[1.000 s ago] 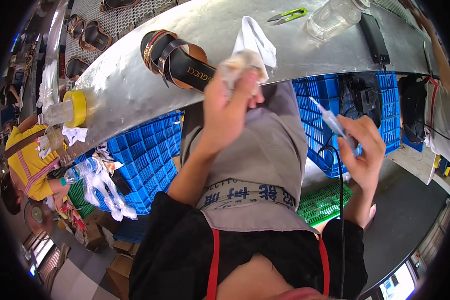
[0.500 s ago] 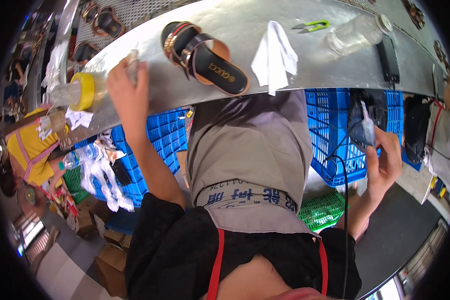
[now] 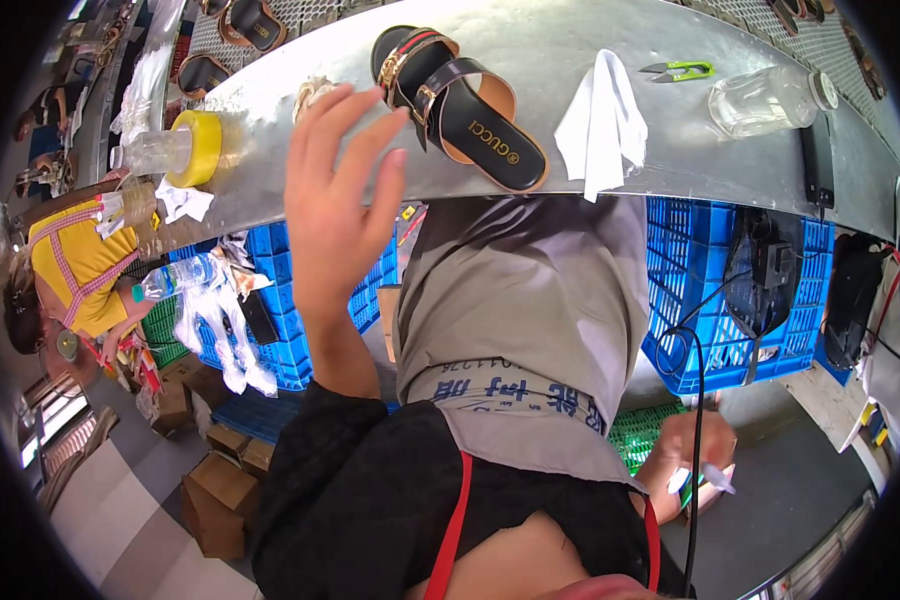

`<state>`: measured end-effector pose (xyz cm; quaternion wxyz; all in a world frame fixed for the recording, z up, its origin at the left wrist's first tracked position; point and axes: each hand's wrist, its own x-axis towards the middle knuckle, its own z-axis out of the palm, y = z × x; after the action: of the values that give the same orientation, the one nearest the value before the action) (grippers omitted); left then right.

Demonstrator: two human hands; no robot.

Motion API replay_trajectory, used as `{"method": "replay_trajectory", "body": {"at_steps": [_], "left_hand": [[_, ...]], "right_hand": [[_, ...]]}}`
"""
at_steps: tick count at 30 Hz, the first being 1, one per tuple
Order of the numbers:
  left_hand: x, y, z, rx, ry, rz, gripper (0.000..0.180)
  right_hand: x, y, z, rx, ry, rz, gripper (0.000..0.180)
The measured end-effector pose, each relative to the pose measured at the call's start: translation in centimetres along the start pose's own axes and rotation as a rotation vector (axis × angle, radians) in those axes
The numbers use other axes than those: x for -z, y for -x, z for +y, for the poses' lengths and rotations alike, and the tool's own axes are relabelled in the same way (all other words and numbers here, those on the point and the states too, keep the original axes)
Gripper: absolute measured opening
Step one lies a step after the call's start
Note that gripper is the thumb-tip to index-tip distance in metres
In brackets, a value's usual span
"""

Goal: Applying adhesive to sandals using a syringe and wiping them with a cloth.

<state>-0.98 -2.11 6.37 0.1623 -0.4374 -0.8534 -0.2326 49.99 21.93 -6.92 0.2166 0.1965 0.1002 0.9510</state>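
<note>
My left hand (image 3: 338, 200) is raised over the near edge of the metal bench, fingers spread and nothing gripped. Beyond its fingertips lies a small crumpled beige cloth (image 3: 313, 95). Just right of the fingers rest two black slide sandals: the rear sandal (image 3: 410, 62) has a gold trim and striped strap, and the front sandal (image 3: 492, 148) has a dark strap and lies partly over it. Low on the right, beside the green basket, my right hand (image 3: 698, 440) is closed and slightly blurred. A small whitish squeeze tube (image 3: 716, 478) sticks out below it.
On the bench (image 3: 260, 170) stand a white cloth (image 3: 602, 130), green thread snips (image 3: 682, 71), a clear jar (image 3: 760, 103) and a yellow tape roll (image 3: 202, 148). Blue crates (image 3: 685, 300) and a green basket (image 3: 640, 432) sit below; a black cable (image 3: 698, 400) hangs near my right hand.
My left hand has let go of the crumpled cloth and moved right, toward the sandals, opening its fingers. My right hand has dropped from beside the blue crate toward the green basket, with the tube.
</note>
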Motion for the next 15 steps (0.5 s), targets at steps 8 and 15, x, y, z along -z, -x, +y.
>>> {"method": "replay_trajectory", "body": {"at_steps": [8, 15], "left_hand": [[-2.2, -1.4, 1.5, -0.287, 0.073, -0.068, 0.036], [-2.4, -4.5, 3.1, -0.363, -0.258, -0.421, 0.060]], "right_hand": [[2.4, 0.3, 8.4, -0.222, 0.522, 0.469, 0.017], [1.5, -4.1, 9.4, -0.340, 0.526, 0.882, 0.039]]}}
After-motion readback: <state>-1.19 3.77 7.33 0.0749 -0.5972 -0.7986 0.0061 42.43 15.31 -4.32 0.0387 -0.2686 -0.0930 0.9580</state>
